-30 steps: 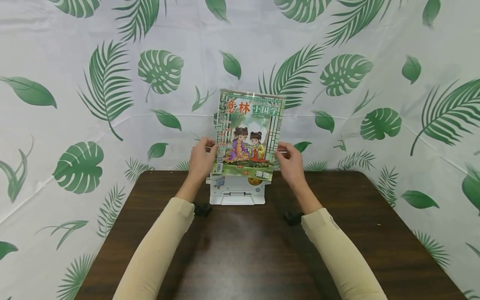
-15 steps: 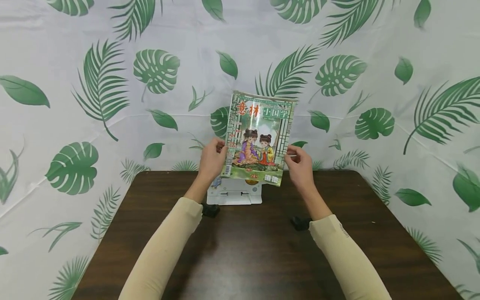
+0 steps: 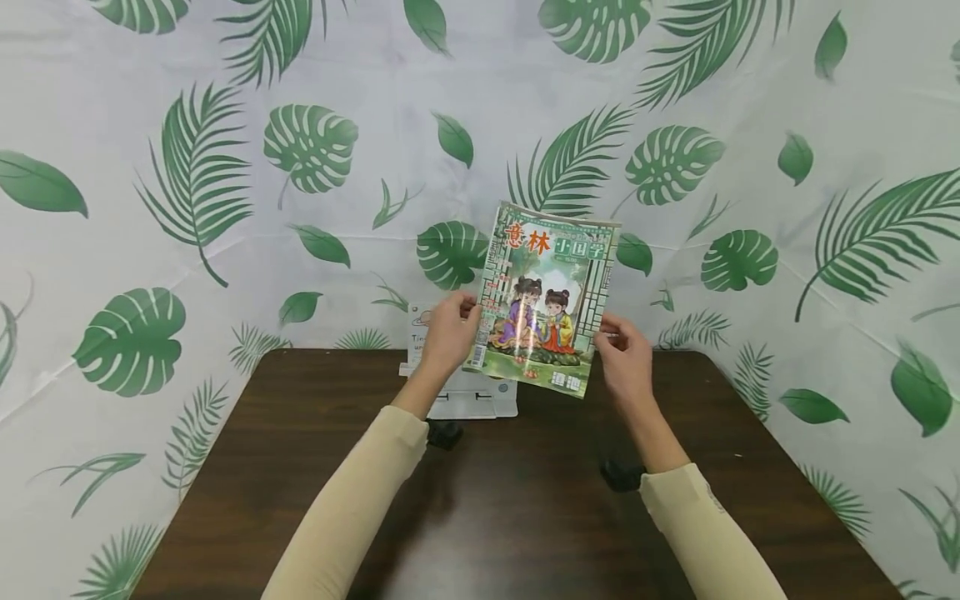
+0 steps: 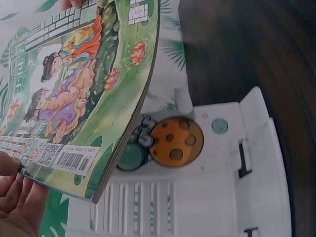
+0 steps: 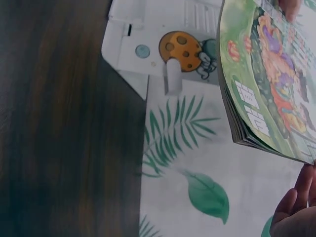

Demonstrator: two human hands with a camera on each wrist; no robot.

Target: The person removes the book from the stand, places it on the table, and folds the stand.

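A green illustrated magazine with two cartoon figures on its cover is held up above the table, tilted a little clockwise. My left hand pinches its left edge, thumb on the cover, as the left wrist view also shows at the barcode corner. On the opposite edge my right hand grips it between thumb and fingers. Behind and to the left of the magazine stands a white book stand with planet drawings, partly covered by the magazine and left hand. In the left wrist view its ledge and clips show.
The dark wood table spreads under both arms. Behind it hangs a white cloth printed with green leaves. A black wrist device sits below the right hand, another below the left.
Both hands have carried the magazine to the right and slightly down, away from the front of the book stand. More of the stand's left side now shows. The magazine leans slightly more clockwise.
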